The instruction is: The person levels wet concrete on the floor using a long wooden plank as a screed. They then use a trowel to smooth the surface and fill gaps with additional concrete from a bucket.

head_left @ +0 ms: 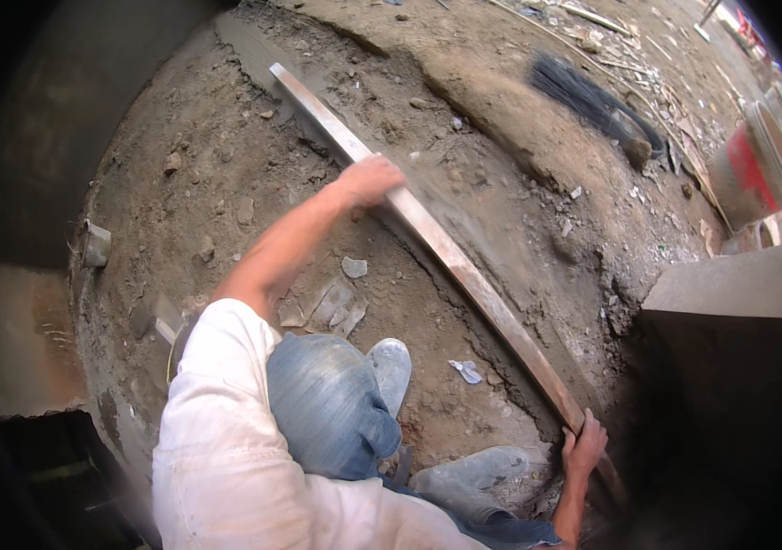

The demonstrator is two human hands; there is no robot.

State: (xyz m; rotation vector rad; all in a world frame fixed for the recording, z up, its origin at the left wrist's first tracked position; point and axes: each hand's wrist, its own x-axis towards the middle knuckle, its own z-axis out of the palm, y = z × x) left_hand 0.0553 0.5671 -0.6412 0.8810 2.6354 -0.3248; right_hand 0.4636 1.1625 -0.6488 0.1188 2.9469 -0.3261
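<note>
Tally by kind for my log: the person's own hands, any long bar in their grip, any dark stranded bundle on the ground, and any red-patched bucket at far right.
Left hand and right hand: 2
Long bar: 1
Dark stranded bundle: 1
Red-patched bucket: 1
Total: 5

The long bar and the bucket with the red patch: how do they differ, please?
The long bar is narrow and straight-sided; the bucket is round and wide. The bar is greyish with brown areas, while the bucket is pale with a red patch. The left hand and right hand hold the bar; neither touches the bucket. Both surfaces look stained.
</note>
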